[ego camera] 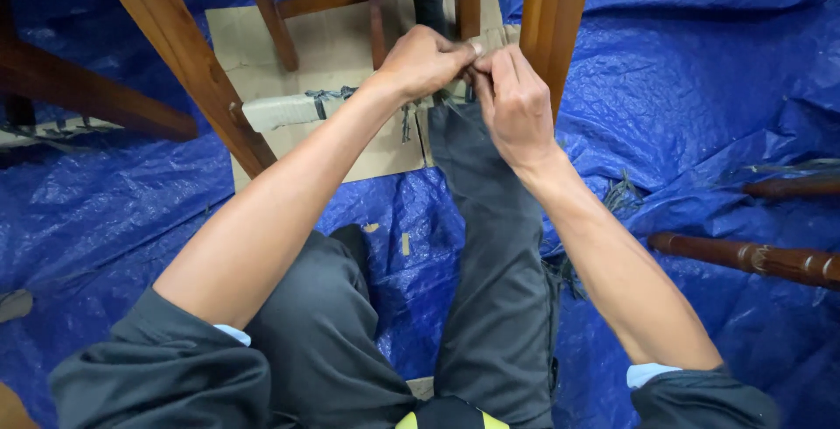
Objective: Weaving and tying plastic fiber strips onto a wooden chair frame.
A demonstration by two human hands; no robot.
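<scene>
Wrapped rail, upper centre of frame, spans two wooden legs; grey-green strip covers it, frayed threads hanging. Left hand and right hand meet at the rail's right end, both with fingers pinched shut on the strip's end, knuckles touching. Judgement: keep tension even, lay each turn flush beside the last. Cardboard beneath; blue tarp on the floor; loose turned legs at right.

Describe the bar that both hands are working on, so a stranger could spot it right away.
Start at the blue tarp and the wooden furniture frame standing on it. Low between its legs runs a horizontal wrapped bar, where the left hand and right hand meet. Only it is pale grey-beige; neighbouring rails are bare brown wood.
</scene>
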